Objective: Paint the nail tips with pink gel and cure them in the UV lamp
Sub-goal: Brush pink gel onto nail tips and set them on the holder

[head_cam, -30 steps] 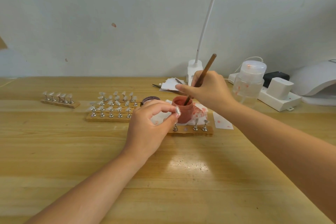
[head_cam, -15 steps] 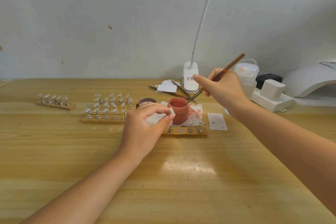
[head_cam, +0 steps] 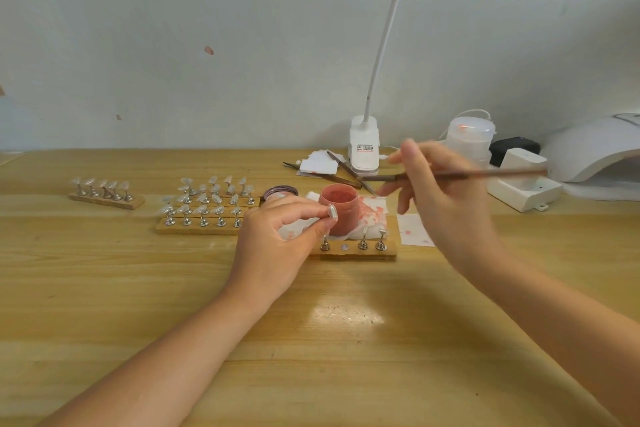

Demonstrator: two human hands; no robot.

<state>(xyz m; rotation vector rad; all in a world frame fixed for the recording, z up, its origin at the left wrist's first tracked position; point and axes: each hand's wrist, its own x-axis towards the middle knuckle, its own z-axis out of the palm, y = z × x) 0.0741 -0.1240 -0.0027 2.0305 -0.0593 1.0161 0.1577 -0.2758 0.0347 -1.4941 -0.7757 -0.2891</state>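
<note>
Your left hand (head_cam: pixel 277 246) pinches a single nail tip (head_cam: pixel 332 211) between thumb and forefinger, the grip closed on it, holding it just in front of the open pot of pink gel (head_cam: pixel 338 204) on the worktop (head_cam: pixel 104 288). Your right hand (head_cam: pixel 446 198) has its grip closed around a thin brush (head_cam: pixel 467 175), which lies nearly level, its dark tip pointing left above the stained white tissue (head_cam: pixel 372 206) beside the pot; this hand is blurred. Just below the pot sits a small wooden holder (head_cam: pixel 353 251) with three metal stands on it, their tips hard to make out. To your left, a larger wooden rack (head_cam: pixel 204 215) carries rows of clear nail tips on stands, and farther left a short strip (head_cam: pixel 104 192) carries five more. A dark lid (head_cam: pixel 280 191) lies behind your left hand. The white UV lamp (head_cam: pixel 595 149) stands at the far right edge, behind a white power strip (head_cam: pixel 523 191). A clip lamp base (head_cam: pixel 363 149) and a clear bottle (head_cam: pixel 469 139) stand near the wall.
</note>
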